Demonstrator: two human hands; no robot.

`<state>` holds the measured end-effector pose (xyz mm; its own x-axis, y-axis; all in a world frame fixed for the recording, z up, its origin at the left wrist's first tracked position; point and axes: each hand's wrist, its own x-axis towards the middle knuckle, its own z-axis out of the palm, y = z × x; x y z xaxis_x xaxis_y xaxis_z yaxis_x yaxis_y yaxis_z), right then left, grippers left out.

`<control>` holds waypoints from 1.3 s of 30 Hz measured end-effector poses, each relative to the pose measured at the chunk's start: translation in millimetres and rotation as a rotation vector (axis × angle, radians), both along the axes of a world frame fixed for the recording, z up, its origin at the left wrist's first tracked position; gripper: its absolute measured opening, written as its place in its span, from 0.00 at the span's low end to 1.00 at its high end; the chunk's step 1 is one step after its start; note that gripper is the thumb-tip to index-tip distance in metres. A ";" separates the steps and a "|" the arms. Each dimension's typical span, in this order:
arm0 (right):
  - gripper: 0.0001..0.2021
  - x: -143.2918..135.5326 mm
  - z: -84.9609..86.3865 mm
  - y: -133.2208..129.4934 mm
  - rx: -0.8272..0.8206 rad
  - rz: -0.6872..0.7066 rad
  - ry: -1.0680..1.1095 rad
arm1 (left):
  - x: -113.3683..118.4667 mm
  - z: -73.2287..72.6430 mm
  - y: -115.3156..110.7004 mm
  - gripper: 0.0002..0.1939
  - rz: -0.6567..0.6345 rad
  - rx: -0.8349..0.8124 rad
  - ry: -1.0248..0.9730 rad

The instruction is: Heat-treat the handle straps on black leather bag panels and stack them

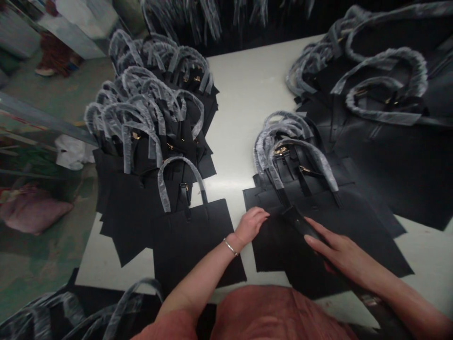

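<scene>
My right hand (334, 250) grips a dark strap (296, 222) with a small metal stud, its wide end lying over the top bag of the right stack. The strap trails back under my forearm toward the table's front edge. My left hand (250, 225), a bangle on its wrist, is closed at the left edge of that black bag panel (271, 241); whatever its fingertips hold is hidden. Clear film wraps the bag's looped handle (322, 160). Left of my hands lies a single black bag panel (198, 236) with a film-wrapped handle (182, 163) and a buckled tab (184, 191).
Piled black bags with wrapped handles (141, 108) cover the table's left side. Larger black bags (406, 156) lie at the right. A pale strip of tabletop (244, 104) runs between them. More wrapped handles (120, 307) show at the lower left.
</scene>
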<state>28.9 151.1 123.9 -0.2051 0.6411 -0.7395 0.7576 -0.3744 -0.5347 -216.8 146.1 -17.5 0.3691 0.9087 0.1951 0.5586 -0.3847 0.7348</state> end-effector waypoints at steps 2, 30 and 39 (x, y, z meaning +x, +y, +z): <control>0.35 3.2 -1.5 -8.2 -0.025 0.008 -0.002 | -6.5 2.1 20.1 0.10 -0.116 0.042 0.125; 0.34 -21.4 -9.4 -28.1 -0.054 -0.040 0.099 | -6.1 9.6 54.2 0.14 -0.160 -0.588 -0.166; 0.33 -19.1 -18.6 -34.3 -0.082 0.002 0.082 | 4.5 -2.0 22.4 0.19 0.349 -0.587 -0.467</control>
